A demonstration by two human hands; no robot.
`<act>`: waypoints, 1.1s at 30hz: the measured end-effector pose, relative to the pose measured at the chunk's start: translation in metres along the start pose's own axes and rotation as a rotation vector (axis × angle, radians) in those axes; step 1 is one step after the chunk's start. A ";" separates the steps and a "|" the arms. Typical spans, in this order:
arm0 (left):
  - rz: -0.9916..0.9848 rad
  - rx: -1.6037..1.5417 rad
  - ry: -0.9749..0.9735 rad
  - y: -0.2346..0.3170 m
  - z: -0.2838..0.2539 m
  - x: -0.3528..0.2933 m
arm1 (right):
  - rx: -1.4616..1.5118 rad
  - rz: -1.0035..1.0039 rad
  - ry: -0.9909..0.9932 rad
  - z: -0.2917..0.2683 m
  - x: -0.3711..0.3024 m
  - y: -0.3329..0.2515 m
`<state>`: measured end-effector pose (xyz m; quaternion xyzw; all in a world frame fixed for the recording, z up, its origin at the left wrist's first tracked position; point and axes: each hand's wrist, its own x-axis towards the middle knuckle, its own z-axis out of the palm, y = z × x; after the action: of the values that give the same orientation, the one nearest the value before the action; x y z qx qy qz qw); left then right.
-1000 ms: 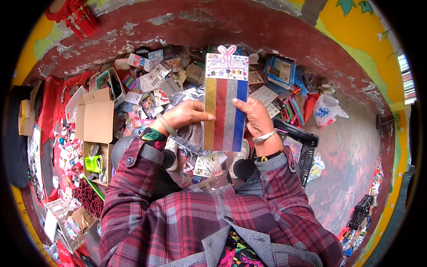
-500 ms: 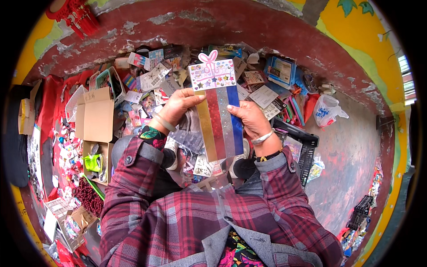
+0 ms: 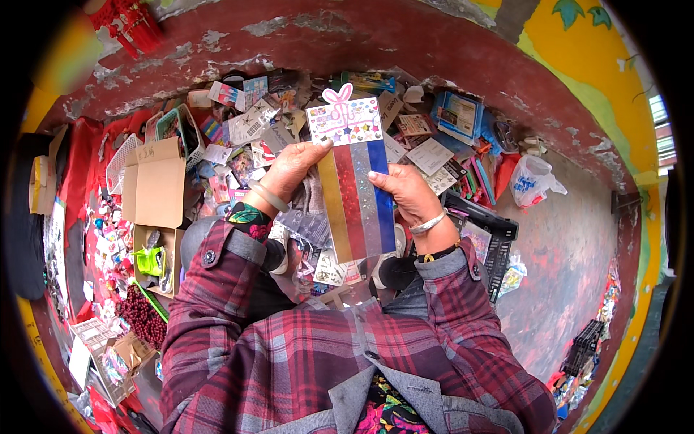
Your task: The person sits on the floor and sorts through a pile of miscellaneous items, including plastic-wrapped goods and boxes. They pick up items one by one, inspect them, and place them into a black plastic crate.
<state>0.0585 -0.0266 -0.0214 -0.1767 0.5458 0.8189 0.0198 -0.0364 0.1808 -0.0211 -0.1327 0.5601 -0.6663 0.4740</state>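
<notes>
In front of me I hold up a flat pack of glittery strips, coloured gold, red, silver and blue side by side. A white header card with small printed pictures and a pink bunny-ear top sits at its upper end. My left hand is closed on the pack's left edge, its thumb at the card's lower left corner. Lower down, my right hand pinches the blue edge with the thumb on the front. The fingers behind the pack are hidden.
Small packaged goods and cards cover the ground beyond my feet. An opened cardboard box, a white basket and dark red beads lie at left. To the right are a black crate and a white plastic bag.
My left thumb has moved up from the gold strip to the lower corner of the header card. The pack and my right hand stay nearly where they were.
</notes>
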 end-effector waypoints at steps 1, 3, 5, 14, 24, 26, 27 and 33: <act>-0.004 -0.015 -0.008 0.000 0.000 0.000 | 0.005 -0.003 0.000 0.001 0.000 0.000; -0.011 -0.044 -0.026 0.000 -0.001 0.000 | 0.013 0.005 -0.001 0.001 0.000 0.000; -0.039 -0.081 -0.042 0.001 -0.001 0.000 | 0.018 0.009 -0.002 0.001 0.000 0.001; -0.014 -0.055 -0.091 -0.003 -0.005 0.000 | 0.022 0.009 -0.014 0.000 0.001 0.003; 0.200 -0.101 0.193 0.025 -0.013 -0.006 | -0.063 -0.097 -0.056 0.004 0.006 0.003; 0.238 -0.157 0.277 0.023 -0.024 0.001 | -0.170 0.005 -0.015 -0.003 0.000 -0.001; 0.234 -0.160 0.292 0.023 -0.027 0.001 | -0.145 0.029 0.014 -0.002 0.000 -0.001; 0.220 -0.130 0.344 0.018 -0.030 0.001 | 0.020 -0.034 0.128 0.000 0.003 0.005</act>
<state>0.0614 -0.0613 -0.0158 -0.2541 0.5029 0.8075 -0.1744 -0.0359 0.1787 -0.0262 -0.0946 0.5802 -0.6868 0.4274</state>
